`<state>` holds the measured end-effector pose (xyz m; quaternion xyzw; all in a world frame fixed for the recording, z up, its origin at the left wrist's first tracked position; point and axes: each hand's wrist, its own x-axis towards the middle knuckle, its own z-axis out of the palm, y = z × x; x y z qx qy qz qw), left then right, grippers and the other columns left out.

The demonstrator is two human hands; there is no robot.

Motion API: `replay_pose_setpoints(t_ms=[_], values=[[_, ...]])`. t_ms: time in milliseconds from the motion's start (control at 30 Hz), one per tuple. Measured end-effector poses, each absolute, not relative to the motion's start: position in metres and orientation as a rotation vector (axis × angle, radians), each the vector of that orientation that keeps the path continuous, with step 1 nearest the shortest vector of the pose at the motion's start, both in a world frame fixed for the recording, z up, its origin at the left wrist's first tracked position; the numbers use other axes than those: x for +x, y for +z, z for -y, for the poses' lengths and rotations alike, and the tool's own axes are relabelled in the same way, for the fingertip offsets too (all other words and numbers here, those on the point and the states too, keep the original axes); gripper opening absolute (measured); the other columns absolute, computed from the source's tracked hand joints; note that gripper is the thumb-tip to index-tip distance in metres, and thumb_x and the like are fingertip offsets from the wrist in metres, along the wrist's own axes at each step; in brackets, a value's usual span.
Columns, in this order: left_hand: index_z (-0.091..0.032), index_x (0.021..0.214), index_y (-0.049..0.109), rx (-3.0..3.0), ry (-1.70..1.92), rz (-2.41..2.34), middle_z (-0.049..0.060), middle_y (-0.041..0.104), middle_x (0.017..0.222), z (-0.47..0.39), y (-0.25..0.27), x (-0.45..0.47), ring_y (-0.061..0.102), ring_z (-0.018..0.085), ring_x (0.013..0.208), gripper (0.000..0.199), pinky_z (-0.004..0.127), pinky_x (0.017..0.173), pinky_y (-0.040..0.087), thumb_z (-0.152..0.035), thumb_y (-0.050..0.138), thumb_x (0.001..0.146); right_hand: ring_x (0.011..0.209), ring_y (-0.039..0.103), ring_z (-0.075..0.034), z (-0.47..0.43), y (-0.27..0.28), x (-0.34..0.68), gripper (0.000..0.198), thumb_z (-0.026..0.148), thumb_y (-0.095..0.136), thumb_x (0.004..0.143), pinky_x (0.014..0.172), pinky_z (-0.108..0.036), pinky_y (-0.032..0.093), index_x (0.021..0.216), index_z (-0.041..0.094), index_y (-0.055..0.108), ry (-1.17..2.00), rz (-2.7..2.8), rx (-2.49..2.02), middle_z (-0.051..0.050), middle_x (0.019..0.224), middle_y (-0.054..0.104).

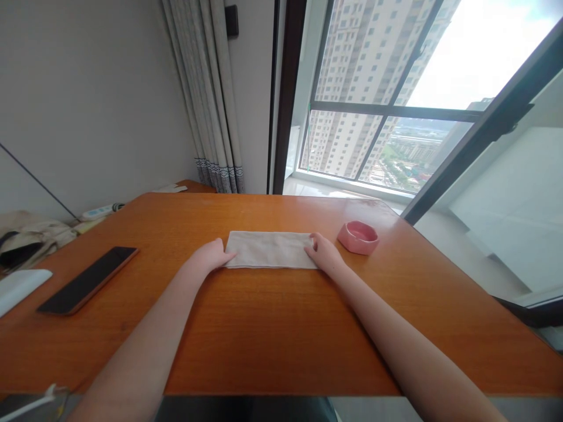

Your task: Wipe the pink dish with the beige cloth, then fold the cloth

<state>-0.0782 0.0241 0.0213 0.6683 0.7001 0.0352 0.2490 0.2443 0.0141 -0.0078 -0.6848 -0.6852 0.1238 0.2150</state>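
A folded off-white cloth (270,250) lies flat on the wooden table, making a long rectangle. My left hand (214,254) holds its left end, thumb on top and the other fingers tucked out of sight beyond or under the edge. At the opposite end, my right hand (324,253) grips the cloth between its thumb and curled fingers. Just to the right of that hand stands a pink angular bowl (358,237), apart from both the hand and the cloth.
The orange-brown wooden table (281,328) spreads out in front of me. On its left lie a dark phone-like slab (90,280) and a white object (21,288). Bags (33,240) and a power strip (100,211) are at the left edge. A curtain (209,99) and windows stand beyond.
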Motion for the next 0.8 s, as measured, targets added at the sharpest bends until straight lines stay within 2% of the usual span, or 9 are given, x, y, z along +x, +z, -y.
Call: replay_pose_setpoints(t_ms=[67, 167, 233, 367, 567, 667, 800], values=[[-0.022, 0.049, 0.043, 1.893, 0.103, -1.839, 0.003, 0.052, 0.046, -0.026, 0.019, -0.079, 0.048, 0.018, 0.046, 0.034, 0.029, 0.051, 0.03, -0.049, 0.059, 0.062, 0.072, 0.055, -0.017, -0.012, -0.006, 0.242, 0.047, 0.031, 0.058, 0.076, 0.071, -0.028, 0.042, 0.119, 0.017, 0.048, 0.447, 1.865, -1.865, -0.002, 0.08, 0.059], [-0.022, 0.052, 0.04, 1.983, 0.142, -1.761, 0.001, 0.051, 0.051, -0.03, 0.016, -0.078, 0.045, 0.016, 0.049, 0.03, 0.028, 0.051, 0.028, -0.043, 0.059, 0.062, 0.08, 0.057, -0.017, -0.005, -0.001, 0.235, 0.063, 0.031, 0.061, 0.072, 0.076, -0.03, 0.045, 0.13, 0.017, 0.039, 0.556, 1.868, -1.748, -0.006, 0.097, 0.059], [-0.022, 0.055, 0.039, 2.028, 0.168, -1.762, 0.001, 0.051, 0.055, -0.031, 0.015, -0.077, 0.045, 0.016, 0.051, 0.026, 0.028, 0.051, 0.027, -0.039, 0.057, 0.064, 0.089, 0.057, -0.019, -0.002, 0.002, 0.231, 0.068, 0.025, 0.059, 0.073, 0.082, -0.031, 0.045, 0.135, 0.016, 0.035, 0.552, 1.937, -1.683, -0.01, 0.108, 0.058], [-0.021, 0.058, 0.04, 2.192, 0.217, -1.845, 0.004, 0.054, 0.066, -0.028, 0.017, -0.072, 0.049, 0.018, 0.059, 0.019, 0.028, 0.053, 0.029, -0.031, 0.049, 0.071, 0.109, 0.053, -0.023, -0.002, 0.002, 0.228, 0.056, 0.012, 0.049, 0.075, 0.096, -0.035, 0.038, 0.131, 0.013, 0.042, 0.415, 2.04, -1.673, -0.015, 0.121, 0.056], [-0.02, 0.075, 0.046, 2.153, 0.297, -2.038, 0.006, 0.059, 0.076, -0.022, 0.027, -0.065, 0.055, 0.02, 0.068, 0.017, 0.028, 0.057, 0.033, -0.033, 0.038, 0.083, 0.101, 0.057, -0.021, -0.007, -0.003, 0.233, 0.039, 0.013, 0.046, 0.077, 0.092, -0.032, 0.041, 0.115, 0.015, 0.055, 0.425, 1.983, -1.702, -0.01, 0.11, 0.063], [-0.02, 0.083, 0.044, 2.136, 0.368, -1.983, 0.004, 0.058, 0.076, -0.021, 0.027, -0.064, 0.054, 0.018, 0.066, 0.013, 0.027, 0.056, 0.033, -0.033, 0.044, 0.079, 0.097, 0.058, -0.02, -0.008, -0.003, 0.235, 0.04, 0.013, 0.047, 0.075, 0.088, -0.031, 0.043, 0.114, 0.016, 0.056, 0.441, 1.958, -1.714, -0.009, 0.105, 0.064], [-0.02, 0.087, 0.043, 2.118, 0.258, -1.916, 0.003, 0.059, 0.077, -0.022, 0.021, -0.063, 0.054, 0.018, 0.066, 0.021, 0.026, 0.055, 0.034, -0.03, 0.053, 0.072, 0.098, 0.057, -0.02, -0.012, -0.005, 0.238, 0.036, 0.01, 0.048, 0.072, 0.09, -0.031, 0.042, 0.106, 0.014, 0.06, 0.394, 1.949, -1.708, -0.009, 0.104, 0.063]])
